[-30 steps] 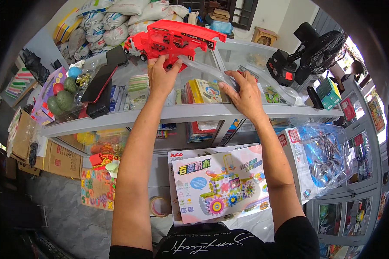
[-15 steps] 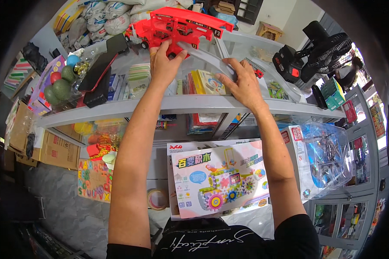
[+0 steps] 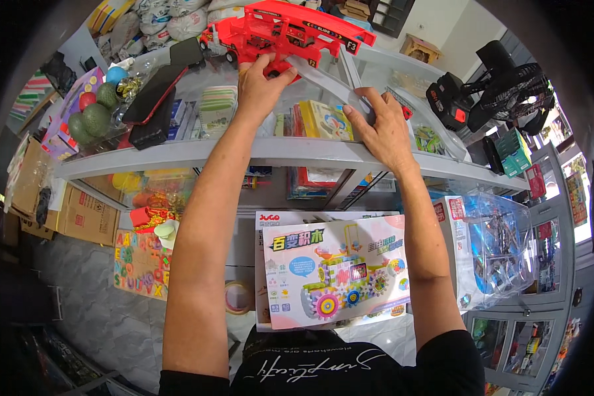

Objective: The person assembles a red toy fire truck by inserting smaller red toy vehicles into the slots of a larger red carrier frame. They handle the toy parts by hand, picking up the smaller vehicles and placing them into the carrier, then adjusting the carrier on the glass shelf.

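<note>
A red toy car-carrier truck (image 3: pixel 297 33) with several decks stands at the far side of a glass-topped display case. My left hand (image 3: pixel 261 92) is closed at the truck's lower edge, its thumb and fingers close to where a grey plastic ramp (image 3: pixel 320 80) meets the truck. The ramp slopes down to the right from the truck. My right hand (image 3: pixel 383 125) grips the ramp's lower end, with the thumb on the near side and the fingers over the top. A small red toy piece (image 3: pixel 407 113) shows just beyond my right fingers, partly hidden.
A phone (image 3: pixel 155 96) rests on a black box at left, beside avocados (image 3: pixel 96 122). A black fan (image 3: pixel 508 89) stands at right near a green box (image 3: pixel 513 152). Below the case edge lie a toy-block box (image 3: pixel 336 270) and a clear-fronted toy package (image 3: pixel 495 247).
The whole view has shifted slightly, so the truck and hands appear a little farther right. Both hands keep their hold, and the ramp stays against the truck.
</note>
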`<action>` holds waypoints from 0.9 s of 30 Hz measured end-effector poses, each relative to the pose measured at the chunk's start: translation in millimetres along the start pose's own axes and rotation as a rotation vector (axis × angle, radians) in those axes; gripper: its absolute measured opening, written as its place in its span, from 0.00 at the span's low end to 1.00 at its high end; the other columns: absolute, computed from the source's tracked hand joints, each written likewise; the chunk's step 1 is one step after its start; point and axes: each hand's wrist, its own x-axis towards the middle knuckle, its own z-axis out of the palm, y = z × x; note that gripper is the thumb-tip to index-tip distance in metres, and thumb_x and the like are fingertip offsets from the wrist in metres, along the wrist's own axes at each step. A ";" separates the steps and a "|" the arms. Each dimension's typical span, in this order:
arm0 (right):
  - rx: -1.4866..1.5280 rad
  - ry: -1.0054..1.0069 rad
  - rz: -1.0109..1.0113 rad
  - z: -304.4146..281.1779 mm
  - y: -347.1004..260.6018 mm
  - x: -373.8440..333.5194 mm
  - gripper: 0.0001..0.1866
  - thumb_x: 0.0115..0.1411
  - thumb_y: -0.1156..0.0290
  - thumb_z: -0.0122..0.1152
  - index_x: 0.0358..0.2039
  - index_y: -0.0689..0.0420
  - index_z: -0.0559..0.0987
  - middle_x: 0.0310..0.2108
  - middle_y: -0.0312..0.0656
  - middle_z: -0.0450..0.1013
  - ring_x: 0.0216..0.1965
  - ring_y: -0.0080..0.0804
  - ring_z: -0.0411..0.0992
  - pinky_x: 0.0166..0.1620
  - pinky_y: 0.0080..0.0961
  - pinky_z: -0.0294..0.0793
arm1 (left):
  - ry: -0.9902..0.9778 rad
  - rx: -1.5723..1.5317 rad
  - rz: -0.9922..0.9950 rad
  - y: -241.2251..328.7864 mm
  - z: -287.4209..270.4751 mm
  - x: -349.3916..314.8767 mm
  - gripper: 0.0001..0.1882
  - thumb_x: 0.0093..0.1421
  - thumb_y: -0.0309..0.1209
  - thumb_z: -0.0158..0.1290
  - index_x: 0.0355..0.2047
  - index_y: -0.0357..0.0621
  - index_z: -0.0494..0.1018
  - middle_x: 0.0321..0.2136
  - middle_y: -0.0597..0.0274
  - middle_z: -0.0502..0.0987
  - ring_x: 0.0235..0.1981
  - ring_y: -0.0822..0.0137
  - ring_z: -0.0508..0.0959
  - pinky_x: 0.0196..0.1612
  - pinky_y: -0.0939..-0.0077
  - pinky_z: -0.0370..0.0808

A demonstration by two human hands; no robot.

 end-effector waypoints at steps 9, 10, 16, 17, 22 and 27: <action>0.134 -0.015 -0.002 -0.2 5.3 1.3 0.22 0.54 0.54 0.66 0.43 0.56 0.77 0.29 0.46 0.68 0.30 0.39 0.68 0.36 0.36 0.68 | 0.031 0.038 -0.029 2.0 -0.5 -0.9 0.24 0.46 0.46 0.67 0.42 0.52 0.79 0.38 0.54 0.75 0.44 0.57 0.74 0.48 0.65 0.71; 0.130 -0.018 0.005 -2.1 5.1 1.4 0.22 0.53 0.55 0.66 0.43 0.56 0.77 0.29 0.45 0.68 0.30 0.38 0.68 0.36 0.36 0.68 | 0.017 0.035 -0.033 4.2 0.8 -2.1 0.24 0.46 0.46 0.67 0.42 0.52 0.79 0.38 0.55 0.75 0.44 0.57 0.74 0.48 0.65 0.71; 0.171 -0.011 0.021 -1.7 2.4 2.0 0.22 0.54 0.56 0.67 0.44 0.58 0.76 0.30 0.45 0.68 0.29 0.38 0.68 0.36 0.36 0.68 | 0.010 0.040 0.041 2.0 1.1 -1.7 0.23 0.46 0.45 0.68 0.41 0.50 0.79 0.38 0.56 0.75 0.43 0.58 0.74 0.48 0.65 0.71; 0.174 -0.011 0.019 -0.6 3.3 2.5 0.22 0.55 0.56 0.66 0.44 0.58 0.76 0.30 0.45 0.68 0.29 0.38 0.68 0.37 0.36 0.68 | 0.008 0.047 0.052 1.2 1.6 -1.4 0.24 0.46 0.45 0.68 0.41 0.49 0.79 0.38 0.56 0.75 0.43 0.60 0.75 0.47 0.67 0.71; 0.086 -0.054 -0.053 7.4 9.1 3.5 0.22 0.58 0.55 0.64 0.47 0.56 0.74 0.31 0.47 0.69 0.33 0.39 0.68 0.40 0.37 0.68 | -0.006 0.073 0.075 2.2 4.6 -1.7 0.23 0.46 0.43 0.68 0.42 0.49 0.79 0.37 0.57 0.76 0.41 0.61 0.75 0.47 0.66 0.71; 0.138 -0.036 -0.029 7.8 12.7 3.4 0.22 0.59 0.55 0.63 0.48 0.56 0.73 0.32 0.47 0.69 0.34 0.39 0.67 0.41 0.36 0.68 | -0.054 0.036 0.069 -0.9 2.1 0.1 0.24 0.45 0.44 0.68 0.42 0.51 0.78 0.35 0.57 0.76 0.43 0.56 0.74 0.48 0.63 0.70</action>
